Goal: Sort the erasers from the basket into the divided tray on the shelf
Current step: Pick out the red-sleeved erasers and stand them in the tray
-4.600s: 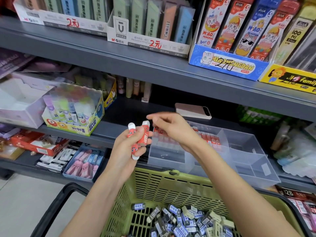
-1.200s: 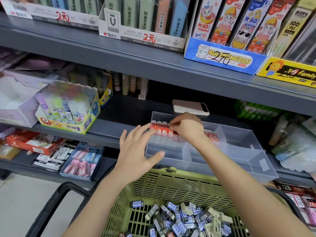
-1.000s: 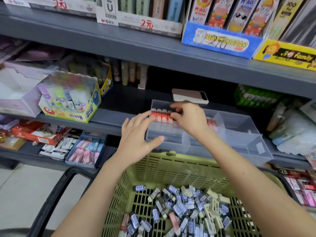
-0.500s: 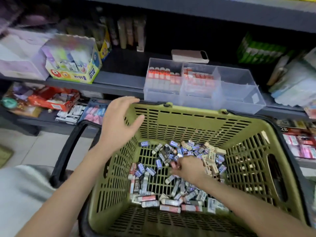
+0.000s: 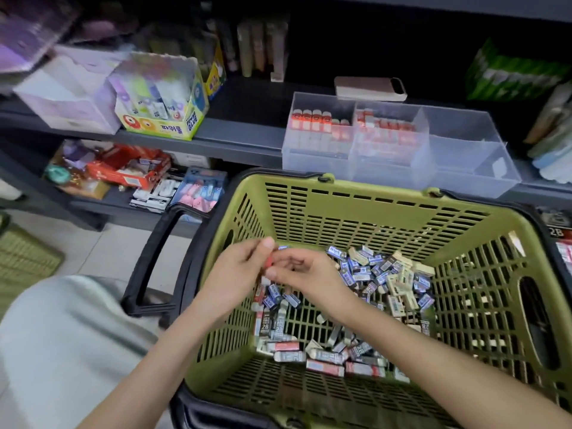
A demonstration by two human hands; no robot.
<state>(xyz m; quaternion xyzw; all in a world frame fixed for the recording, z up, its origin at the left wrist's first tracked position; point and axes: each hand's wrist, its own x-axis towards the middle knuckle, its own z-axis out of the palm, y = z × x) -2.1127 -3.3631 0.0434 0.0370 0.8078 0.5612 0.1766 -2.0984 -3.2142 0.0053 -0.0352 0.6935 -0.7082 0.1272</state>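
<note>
Both hands have met above the left side of the basket [image 5: 356, 218] since half a second ago — the left hand [image 5: 235, 274] has left the rim and the right hand [image 5: 305, 278] has risen from the pile. Between them they pinch one red-and-white eraser [image 5: 268, 264], fingertips closed on it from either side; motion blur hides the finer grip. Under them, loose erasers [image 5: 382, 274] lie heaped across the basket floor, thickest toward the far right corner. Beyond the far rim, the clear divided tray [image 5: 464, 171] sits at the front edge of the shelf [image 5: 235, 140] — red-topped erasers [image 5: 312, 119] stand in its left and middle compartments. A phone [image 5: 370, 88] lies just behind the tray.
</note>
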